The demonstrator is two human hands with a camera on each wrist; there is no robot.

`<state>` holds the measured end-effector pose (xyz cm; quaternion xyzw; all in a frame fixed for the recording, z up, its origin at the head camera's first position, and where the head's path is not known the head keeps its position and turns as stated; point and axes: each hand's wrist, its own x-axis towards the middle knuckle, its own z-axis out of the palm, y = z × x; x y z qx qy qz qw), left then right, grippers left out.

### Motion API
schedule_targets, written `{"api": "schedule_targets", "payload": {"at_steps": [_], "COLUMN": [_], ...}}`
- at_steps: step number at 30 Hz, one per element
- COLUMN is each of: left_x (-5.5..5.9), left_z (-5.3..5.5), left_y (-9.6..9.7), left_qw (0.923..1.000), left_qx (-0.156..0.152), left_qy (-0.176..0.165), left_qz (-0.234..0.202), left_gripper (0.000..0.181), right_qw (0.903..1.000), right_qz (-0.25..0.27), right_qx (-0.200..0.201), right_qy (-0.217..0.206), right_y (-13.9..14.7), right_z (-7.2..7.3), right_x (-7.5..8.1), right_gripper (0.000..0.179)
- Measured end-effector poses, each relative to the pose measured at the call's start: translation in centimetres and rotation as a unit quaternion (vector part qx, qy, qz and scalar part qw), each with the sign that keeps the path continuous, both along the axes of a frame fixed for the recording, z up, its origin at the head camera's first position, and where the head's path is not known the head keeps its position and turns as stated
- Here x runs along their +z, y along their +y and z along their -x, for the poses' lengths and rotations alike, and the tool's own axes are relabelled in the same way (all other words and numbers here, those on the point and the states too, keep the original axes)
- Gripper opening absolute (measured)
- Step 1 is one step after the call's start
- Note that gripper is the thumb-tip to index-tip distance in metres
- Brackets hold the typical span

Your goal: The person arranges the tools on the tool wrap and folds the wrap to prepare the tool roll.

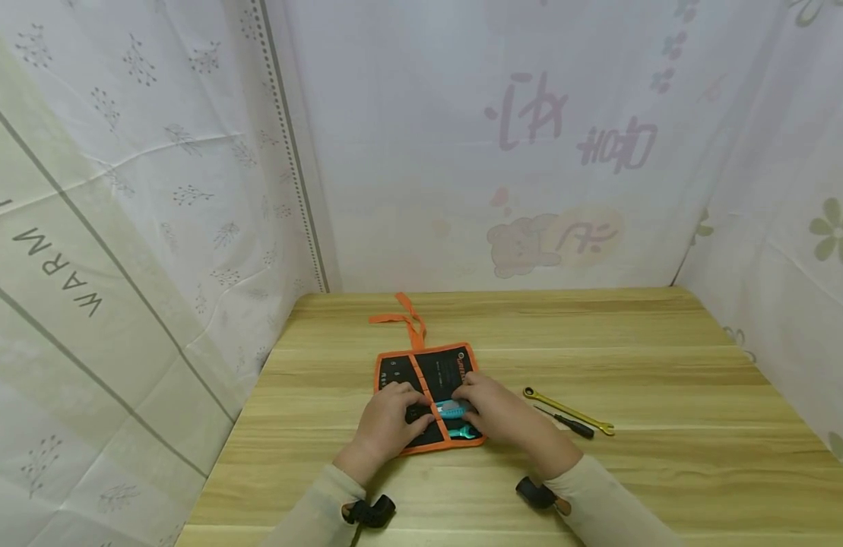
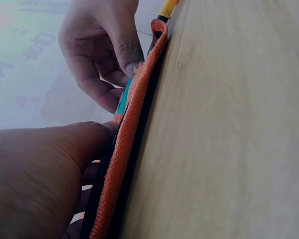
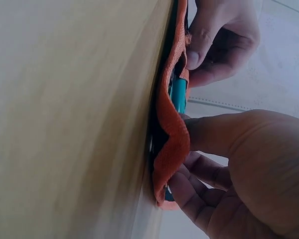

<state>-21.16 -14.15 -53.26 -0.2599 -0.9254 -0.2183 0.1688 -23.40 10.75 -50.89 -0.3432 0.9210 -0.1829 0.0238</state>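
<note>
You had a wood-grained table [image 1: 681, 372] before you. Beyond it, the back cloth [image 1: 407, 144] showed you a faded pink bear [image 1: 520, 247] beneath purplish characters [image 1: 508, 118]. The left cloth [image 1: 209, 178] carried small grey sprigs [image 1: 139, 61] and the word WARM [image 1: 55, 264]; the right cloth [image 1: 763, 228] bore a green flower [image 1: 838, 229].

The left sleeve [image 1: 315, 507], at 7 o'clock in the head view, and the right sleeve [image 1: 602, 501], at 5 o'clock, are plain cream cloth, faintly creased, reaching the wrists. 1 black, rounded left wrist camera [image 1: 378, 511] sits on the left sleeve's 3 o'clock side; 1 similar right wrist camera [image 1: 534, 493] sits on the right sleeve's 9 o'clock side, a brownish patch [image 1: 563, 506] beside it. The fingers [image 3: 188, 193] are bare.
</note>
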Motion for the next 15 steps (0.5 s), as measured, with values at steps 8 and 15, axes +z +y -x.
{"api": "schedule_targets", "payload": {"at_steps": [8, 15], "left_x": [0.02, -0.41], "left_z": [0.05, 0.21], "left_y": [0.04, 0.04], "left_qw": [1.0000, 1.0000], "left_qx": [0.001, 0.005], "left_qy": [0.001, 0.003], "left_qz": [-0.002, 0.001], "left_gripper": [0.020, 0.022], "right_qw": [0.9998, 0.9996], "right_qz": [-0.003, -0.012], "right_qx": [0.010, 0.011], "right_qy": [0.018, 0.022], "right_y": [-0.40, -0.44], "right_z": [0.06, 0.14], "right_x": [-0.08, -0.30], "right_gripper": [0.028, 0.027]}}
